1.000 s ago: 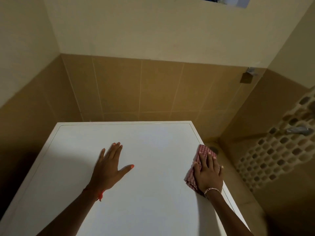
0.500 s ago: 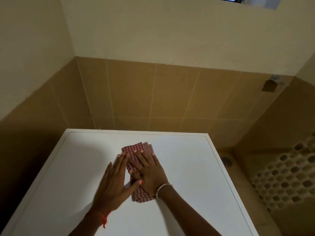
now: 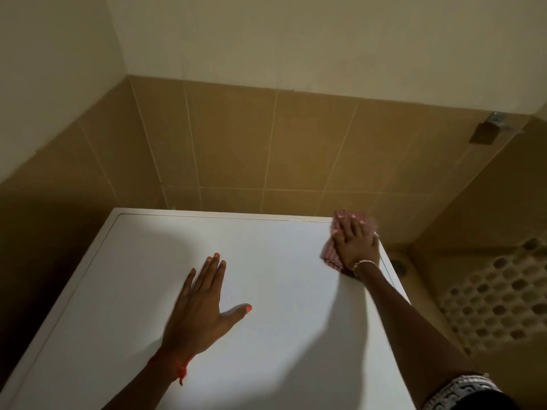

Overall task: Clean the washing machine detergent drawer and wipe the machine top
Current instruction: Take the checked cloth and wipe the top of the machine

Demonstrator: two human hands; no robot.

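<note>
Head view, looking down over the white machine top [image 3: 148, 276] set into a tiled corner.

(a) Left hand [image 3: 204, 309]: lies palm down on the middle of the panel, nearer its front. Its 4 fingers are straight and close together, pointing toward the back wall, and the thumb is spread out to the right. The grip is fully open and holds nothing. A red thread [image 3: 180, 371] is tied round the wrist.

(b) Right hand [image 3: 356, 247]: reaches to the far right corner of the panel and presses flat on a red checked cloth [image 3: 330, 255]. The fingers lie extended over the fabric rather than curled round it, so the grip is open and bears down on the cloth without pinching it. A beaded bracelet [image 3: 364, 263] circles the wrist, and a patterned sleeve [image 3: 464, 389] shows at the lower right edge.

(c) Cloth: folded, touching the panel, with its far edge at the back rim and its right edge at the side rim. Part of it shows beyond the fingertips and part to the left of the palm.

(d) Surroundings: brown wall tiles [image 3: 236, 143] rise behind the machine under pale plaster. A small metal fitting [image 3: 488, 128] is fixed high on the right. A mosaic surface [image 3: 497, 297] and a floor drain [image 3: 399, 267] lie beside the machine's right flank.
</note>
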